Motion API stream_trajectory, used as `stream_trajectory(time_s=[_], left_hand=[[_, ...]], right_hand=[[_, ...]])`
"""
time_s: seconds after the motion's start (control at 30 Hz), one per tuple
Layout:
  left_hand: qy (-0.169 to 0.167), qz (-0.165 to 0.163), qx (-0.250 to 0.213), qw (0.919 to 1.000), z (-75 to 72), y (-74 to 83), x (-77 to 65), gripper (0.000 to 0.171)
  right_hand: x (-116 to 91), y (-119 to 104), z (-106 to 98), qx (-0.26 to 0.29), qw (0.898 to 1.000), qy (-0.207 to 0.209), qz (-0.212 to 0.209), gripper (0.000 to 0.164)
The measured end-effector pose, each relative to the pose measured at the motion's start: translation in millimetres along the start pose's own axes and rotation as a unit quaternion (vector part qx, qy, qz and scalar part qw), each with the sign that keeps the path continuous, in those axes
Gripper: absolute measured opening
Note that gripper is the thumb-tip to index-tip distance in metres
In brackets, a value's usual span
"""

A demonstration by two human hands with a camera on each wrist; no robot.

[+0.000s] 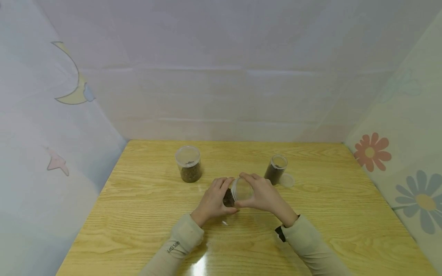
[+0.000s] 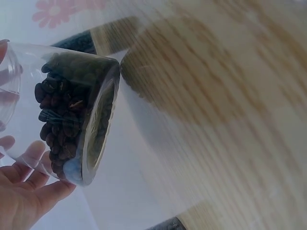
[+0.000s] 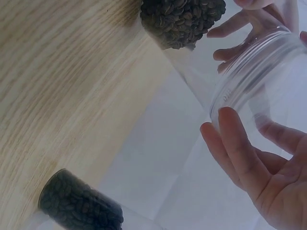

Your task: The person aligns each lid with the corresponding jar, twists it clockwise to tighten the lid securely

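Observation:
A clear jar of coffee beans (image 1: 228, 198) is held tilted near the middle of the table, its base pointing left in the head view. My left hand (image 1: 215, 198) grips the jar's body, fingers on one side and thumb on the other. Across the jar's top my right hand (image 1: 262, 193) holds the clear, ridged lid (image 3: 244, 72) between thumb and fingers. Whether the lid sits fully on the jar, I cannot tell. Dark beans (image 2: 62, 124) fill the base end in the left wrist view.
A wider clear jar of dark contents (image 1: 190, 172) stands at the back left. At the back right is a narrower jar (image 1: 274, 172), with a clear disc-like lid (image 1: 287, 180) lying beside it. A small white scrap or glint (image 1: 225, 222) shows near the left wrist.

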State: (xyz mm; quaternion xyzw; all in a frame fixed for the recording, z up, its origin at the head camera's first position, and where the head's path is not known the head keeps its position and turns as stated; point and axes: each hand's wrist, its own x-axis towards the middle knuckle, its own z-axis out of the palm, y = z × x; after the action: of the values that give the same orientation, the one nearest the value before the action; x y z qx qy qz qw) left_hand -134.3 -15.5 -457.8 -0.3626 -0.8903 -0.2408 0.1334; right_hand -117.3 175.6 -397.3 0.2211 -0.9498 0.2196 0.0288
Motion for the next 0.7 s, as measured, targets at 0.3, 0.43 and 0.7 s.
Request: stream_trajectory(time_s=[0.3, 0.43, 0.7], left_hand=[[0.018, 0.004, 0.006, 0.9998, 3.0, -0.2, -1.0, 0.094], [0.019, 0.0, 0.008, 0.9998, 3.9, 0.5, -1.6, 0.094], [0.031, -0.001, 0.008, 0.9995, 5.9, 2.6, -3.1, 0.095]], right_hand=[[1, -5, 1, -0.004, 0.999, 0.012, 0.036, 0.079], [0, -7, 2, -0.002, 0.999, 0.013, 0.05, 0.078], [2, -12, 5, 0.016, 0.994, 0.011, 0.109, 0.074]])
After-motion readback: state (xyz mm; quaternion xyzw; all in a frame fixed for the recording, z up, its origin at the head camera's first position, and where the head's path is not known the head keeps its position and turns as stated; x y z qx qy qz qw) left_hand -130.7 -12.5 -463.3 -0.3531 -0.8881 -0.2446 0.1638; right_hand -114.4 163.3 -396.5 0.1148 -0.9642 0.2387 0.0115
